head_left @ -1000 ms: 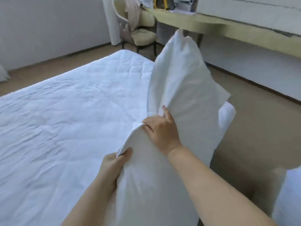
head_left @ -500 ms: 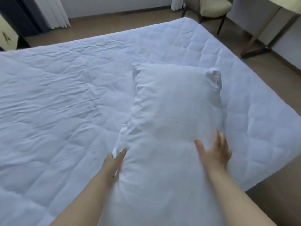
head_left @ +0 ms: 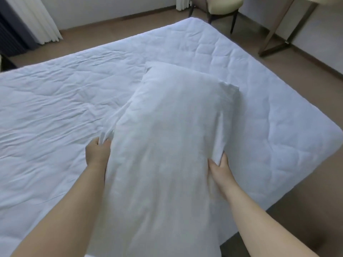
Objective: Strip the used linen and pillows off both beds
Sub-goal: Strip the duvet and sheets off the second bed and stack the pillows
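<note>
One pillow [head_left: 167, 145] is being gripped by two hands, one on each long side. On the left edge, the fabric is being pinched by the left hand [head_left: 97, 153], with a bunch of cloth being squeezed between thumb and fingers [head_left: 107, 143]. On the right edge, a fold of the cover is being pinched by the right hand [head_left: 220, 168], with the thumb on top and the fingers tucked under the cloth. Both forearms are bare and are being held alongside the pillow.

The pillow is lying lengthwise on the bed [head_left: 55, 117], far end pointed at the far corner, near end running out of view at the bottom edge. Whether the near end is being lifted off the mattress cannot be told. Creases are being pulled into the cover at both grip points; the far right corner is bunched.

One bed is being shown, covered by one white quilted mattress pad, wrinkled on the left half, flatter on the right. Only the one pillow is lying on it.

Beyond the far corner of the bed, one chair [head_left: 220, 4] with a cream seat is being partly cropped by the top edge. To its right, one desk leg frame [head_left: 274, 39] is standing on the brown floor [head_left: 306, 75]. At top left, one white curtain [head_left: 35, 19] is hanging beside a dark panel.
</note>
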Tool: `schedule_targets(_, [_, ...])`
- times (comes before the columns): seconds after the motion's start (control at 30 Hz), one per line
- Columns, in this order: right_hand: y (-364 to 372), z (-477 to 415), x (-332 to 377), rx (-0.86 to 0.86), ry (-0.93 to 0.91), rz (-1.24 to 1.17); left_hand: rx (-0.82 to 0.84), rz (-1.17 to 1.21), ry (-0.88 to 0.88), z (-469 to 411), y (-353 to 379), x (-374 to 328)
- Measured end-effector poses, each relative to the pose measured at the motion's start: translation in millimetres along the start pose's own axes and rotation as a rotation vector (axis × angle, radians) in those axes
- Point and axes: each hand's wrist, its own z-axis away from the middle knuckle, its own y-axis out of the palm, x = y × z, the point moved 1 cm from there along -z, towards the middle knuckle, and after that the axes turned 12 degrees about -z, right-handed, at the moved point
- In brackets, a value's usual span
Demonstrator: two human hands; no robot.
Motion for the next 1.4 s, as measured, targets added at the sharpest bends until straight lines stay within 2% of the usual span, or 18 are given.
schedule_targets(0.13, [-14.7, 8.9, -0.6, 0.041, 0.029, 0.114, -0.013, -0.191, 0.123, 25.8, 21.6, -5.6])
schedule_targets(0.23, [-57.1, 16.2, 5.4, 0.025, 0.004, 0.181, -0.091, -0.279, 0.372, 68.1, 51.9, -22.3])
schedule_targets(0.37, [-137.9, 37.3, 4.0, -0.153, -0.011, 0.139, -0.018, -0.384, 0.761, 129.3, 100.2, -52.2])
schedule_targets(0.5, [-248.1, 79.7, -17.3, -0.490, -0.017, 0.124, 0.391, -0.389, 0.962, 237.0, 169.8, -94.0])
schedule_targets(0.57, [-315.1, 110.0, -33.4, -0.685, 0.009, 0.138, 0.536, -0.453, 1.039, 296.7, 211.5, -102.1])
schedule_targets(0.73, [-496.2, 192.4, -83.6, -1.110, 0.137, 0.342, 0.853, -0.808, 1.459, 451.9, 317.5, -104.2])
schedule_targets(0.8, [-559.0, 223.6, -106.8, -1.225, 0.259, 0.409, 0.959, -0.908, 1.550, 513.1, 354.9, -100.0])
schedule_targets(0.87, [-602.9, 251.7, -133.9, -1.205, 0.508, 0.409, 1.029, -1.003, 1.629, 570.1, 386.6, -96.6])
schedule_targets(0.97, [-635.9, 278.9, -176.2, -1.031, 0.740, 0.156, 1.123, -1.071, 1.696, 639.7, 430.3, -94.3])
schedule_targets(1.07, [-630.3, 288.9, -210.0, -0.921, 0.768, 0.038, 1.246, -1.115, 1.733, 687.7, 466.8, -86.2])
schedule_targets(1.2, [-615.1, 260.2, -220.4, -0.891, 0.810, 0.055, 1.374, -1.047, 1.488, 730.7, 524.6, -87.1])
schedule_targets(1.3, [-612.9, 237.4, -227.3, -1.036, 0.840, 0.208, 1.392, -1.014, 1.259, 768.5, 567.5, -90.1])
schedule_targets(1.33, [-613.8, 232.0, -236.5, -1.102, 0.834, 0.207, 1.385, -1.029, 1.234, 781.4, 580.6, -91.3])
schedule_targets(1.37, [-617.7, 226.3, -245.7, -1.177, 0.817, 0.170, 1.366, -1.050, 1.282, 795.2, 593.8, -93.7])
schedule_targets(1.4, [-623.9, 222.7, -248.6, -1.237, 0.822, 0.150, 1.333, -1.076, 1.402, 809.7, 607.5, -97.2])
